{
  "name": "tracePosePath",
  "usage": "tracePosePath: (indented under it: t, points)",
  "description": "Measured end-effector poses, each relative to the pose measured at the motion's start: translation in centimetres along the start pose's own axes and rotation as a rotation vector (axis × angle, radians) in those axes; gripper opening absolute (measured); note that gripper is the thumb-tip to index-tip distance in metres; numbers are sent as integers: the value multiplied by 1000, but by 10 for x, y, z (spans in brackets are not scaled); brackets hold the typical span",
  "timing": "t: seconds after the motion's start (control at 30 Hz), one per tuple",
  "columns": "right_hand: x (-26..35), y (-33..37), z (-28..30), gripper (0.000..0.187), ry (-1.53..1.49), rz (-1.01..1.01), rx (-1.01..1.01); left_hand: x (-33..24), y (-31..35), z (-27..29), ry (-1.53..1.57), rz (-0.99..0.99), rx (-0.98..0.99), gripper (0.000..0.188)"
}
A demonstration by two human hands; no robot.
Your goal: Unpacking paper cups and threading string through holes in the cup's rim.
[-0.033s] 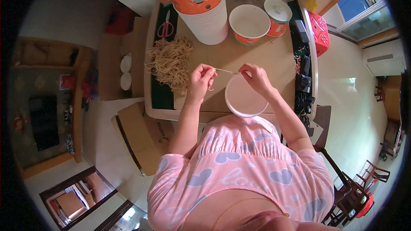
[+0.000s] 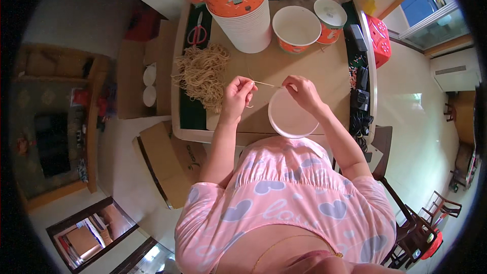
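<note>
A short length of thin tan cord point(image 2: 265, 83) stretches between my two hands over the table. My left hand point(image 2: 238, 96) pinches one end, and a loose tail hangs below its fingers. My right hand point(image 2: 303, 93) pinches the other end, its fingertips closed. Under my right hand, near the table's front edge, is a round white paper piece point(image 2: 291, 119) with a raised rim; I cannot tell whether it is a lid or a tub. To the left of my left hand lies a tangled heap of tan cords point(image 2: 203, 73).
Farther back stand a tall stack of paper tubs point(image 2: 243, 25), an open tub point(image 2: 297, 25) and a smaller lidded tub point(image 2: 331, 18). Pink-handled scissors point(image 2: 197, 34) lie at the far left. Black adapters and cables point(image 2: 360, 99) line the right edge. A cardboard box point(image 2: 170, 160) sits below left.
</note>
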State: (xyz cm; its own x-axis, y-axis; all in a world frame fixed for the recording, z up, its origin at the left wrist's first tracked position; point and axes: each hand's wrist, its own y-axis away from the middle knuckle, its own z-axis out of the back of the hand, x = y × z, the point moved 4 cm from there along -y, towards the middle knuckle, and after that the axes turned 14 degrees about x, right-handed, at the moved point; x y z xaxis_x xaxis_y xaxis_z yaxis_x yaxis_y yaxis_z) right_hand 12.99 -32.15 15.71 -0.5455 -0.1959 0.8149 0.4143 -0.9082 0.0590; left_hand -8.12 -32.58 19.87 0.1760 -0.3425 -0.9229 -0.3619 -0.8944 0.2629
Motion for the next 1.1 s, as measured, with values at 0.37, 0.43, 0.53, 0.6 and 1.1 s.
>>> tracePosePath:
  t: [0.37,0.43,0.53,0.6,1.1]
  points:
    - [27,-10,-16,14,8,146,119,3,0,-9,61,43,35,5]
    - [27,-11,-19,15,36,177,136,1,-1,-13,60,40,38,6]
    - [28,-12,-22,12,137,226,181,3,-3,-14,42,34,69,7]
    - [26,-13,-26,11,162,228,170,2,-2,-11,26,29,100,7]
    - [63,-9,-10,14,-193,192,-70,21,29,-5,532,-61,73,8]
